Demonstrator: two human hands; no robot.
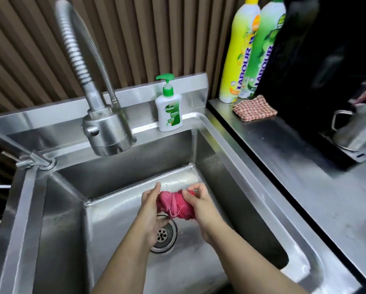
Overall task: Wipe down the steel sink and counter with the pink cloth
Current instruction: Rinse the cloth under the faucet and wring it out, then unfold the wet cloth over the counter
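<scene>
The pink cloth (175, 205) is bunched and twisted between both hands, low inside the steel sink (118, 225), just above the round drain (164, 233). My left hand (149, 205) grips the cloth's left end. My right hand (199, 203) grips its right end, thumb and fingers curled over it. A loose thread hangs from the cloth. The steel counter (318, 187) runs along the right side of the sink.
A flexible spray faucet (107, 128) hangs over the basin's back left. A soap pump bottle (168, 109) stands on the back ledge. Two tall detergent bottles (247, 52), a checked cloth (254, 108) and a steel kettle (356, 130) on a black tray sit on the counter.
</scene>
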